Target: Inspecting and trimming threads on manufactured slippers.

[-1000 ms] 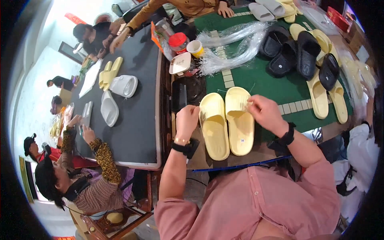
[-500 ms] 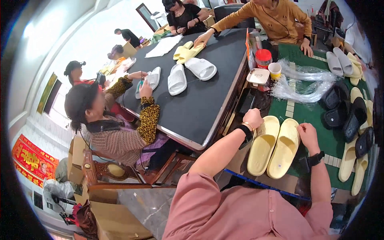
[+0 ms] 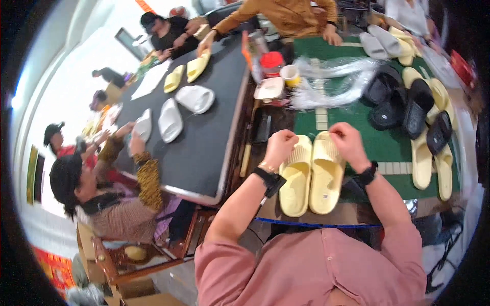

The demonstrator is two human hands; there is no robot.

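Observation:
A pair of pale yellow slide slippers (image 3: 326, 191) lies side by side in front of me, heels toward me, ribbed straps away from me. At the outer edge of the left slipper's strap is my left hand (image 3: 282, 149), its fingers closed in a pinch. My right hand (image 3: 349, 147) is pinched just above the toe end of the right slipper. Anything between the fingertips of either hand is too small to make out. Beyond the slippers lies a bundle of thin clear plastic strands (image 3: 332, 97) in clear wrapping.
Black slippers (image 3: 419, 104), more yellow ones (image 3: 421, 163) and grey ones (image 3: 377, 43) lie on the green mat (image 3: 367, 148) to the right. A red-lidded jar (image 3: 272, 62) and yellow cup (image 3: 290, 75) stand ahead. Co-workers handle slippers at the dark table (image 3: 204, 148).
My hands have come closer together over the slippers' toe ends, and the slippers sit closer together. The view has shifted. Across the dark table, a co-worker's hand has lifted a yellow slipper.

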